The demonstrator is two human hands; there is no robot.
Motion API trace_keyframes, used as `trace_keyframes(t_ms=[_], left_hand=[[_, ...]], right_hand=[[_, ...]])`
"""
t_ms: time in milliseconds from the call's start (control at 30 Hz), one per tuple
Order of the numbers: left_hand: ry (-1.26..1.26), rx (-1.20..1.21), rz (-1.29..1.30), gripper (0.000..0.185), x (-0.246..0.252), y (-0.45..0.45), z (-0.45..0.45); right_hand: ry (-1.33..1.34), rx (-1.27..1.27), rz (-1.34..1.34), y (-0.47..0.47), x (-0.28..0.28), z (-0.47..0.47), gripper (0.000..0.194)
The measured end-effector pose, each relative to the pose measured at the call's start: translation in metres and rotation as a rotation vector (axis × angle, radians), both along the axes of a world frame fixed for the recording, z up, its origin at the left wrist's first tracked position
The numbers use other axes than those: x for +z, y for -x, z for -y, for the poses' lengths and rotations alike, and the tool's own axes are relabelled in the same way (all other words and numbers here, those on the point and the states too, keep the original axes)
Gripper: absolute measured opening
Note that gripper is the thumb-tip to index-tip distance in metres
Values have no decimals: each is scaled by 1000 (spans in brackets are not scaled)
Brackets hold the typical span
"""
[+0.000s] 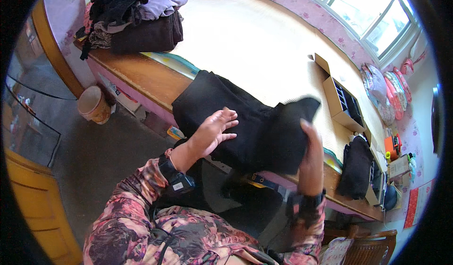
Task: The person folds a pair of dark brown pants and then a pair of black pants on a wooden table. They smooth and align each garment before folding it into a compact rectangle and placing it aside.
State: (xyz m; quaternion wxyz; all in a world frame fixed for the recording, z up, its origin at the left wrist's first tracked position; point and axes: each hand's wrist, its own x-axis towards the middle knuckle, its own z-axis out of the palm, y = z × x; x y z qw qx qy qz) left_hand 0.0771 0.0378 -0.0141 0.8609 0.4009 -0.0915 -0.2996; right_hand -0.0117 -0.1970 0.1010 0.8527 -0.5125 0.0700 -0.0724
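Observation:
A black garment (230, 105), perhaps trousers, lies across the front edge of the bed platform before me, part of it hanging over. Over its near left part is my left hand (216, 132), fingers spread and holding nothing; whether they touch the cloth is unclear. My right hand (311, 143) is at the garment's right edge, thumb up and blurred. Its other fingers are hard to make out, so a grip on the cloth cannot be confirmed. Just beyond that hand, the garment's right end rises in a blurred flap.
Folded clothes (148, 28) are piled at the platform's far left. To the right stand an open cardboard box (339, 102) with dark contents and a folded dark garment (355, 167). A bin (93, 104) sits on the floor at left; a wooden chair (370, 249) stands lower right.

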Motion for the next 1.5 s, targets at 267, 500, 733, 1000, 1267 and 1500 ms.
trace_keyframes(t_ms=[267, 500, 733, 1000, 1267, 1500], left_hand=[[349, 169, 272, 73, -16, -22, -51], [287, -61, -125, 70, 6, -30, -75], [-331, 84, 298, 65, 63, -88, -98], [-1016, 130, 633, 75, 13, -146, -141], [-946, 302, 700, 81, -4, -87, -108], [-823, -171, 300, 74, 13, 17, -34]], right_hand=[[1215, 159, 559, -70, -37, -113, 64], [1569, -76, 615, 4, -108, -112, 82], [1558, -86, 612, -9, -91, -116, 83], [1198, -53, 464, 14, -126, -110, 58], [-10, 232, -234, 31, -127, -89, 55], [691, -138, 119, -1, -91, 66, 23]])
